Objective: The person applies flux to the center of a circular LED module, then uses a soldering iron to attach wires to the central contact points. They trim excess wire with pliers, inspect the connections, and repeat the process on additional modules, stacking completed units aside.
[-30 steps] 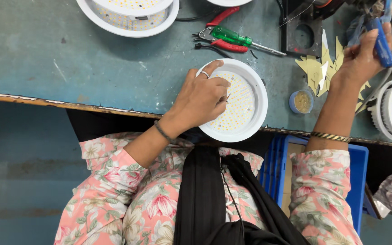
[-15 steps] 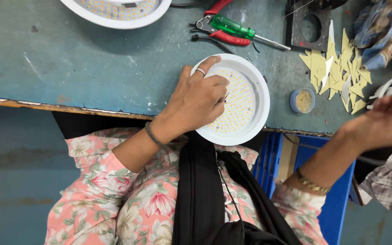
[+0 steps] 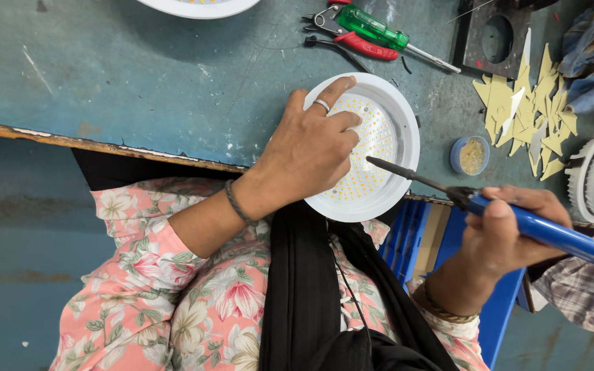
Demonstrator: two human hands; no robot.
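The big blue-green desk (image 3: 139, 75) is carrying a round white lamp (image 3: 397, 137) full of tiny yellow dots, sitting at the near edge. Yellow paper bits (image 3: 517, 110) are lying to its right, a green screwdriver (image 3: 372, 27) and red pliers (image 3: 359, 42) behind it, and a little blue cup (image 3: 471, 154) beside it. The left hand (image 3: 307, 151) is resting spread on the lamp, holding it down. The right hand (image 3: 507, 230) is gripping a blue-handled soldering tool (image 3: 551, 233), its tip reaching over the lamp.
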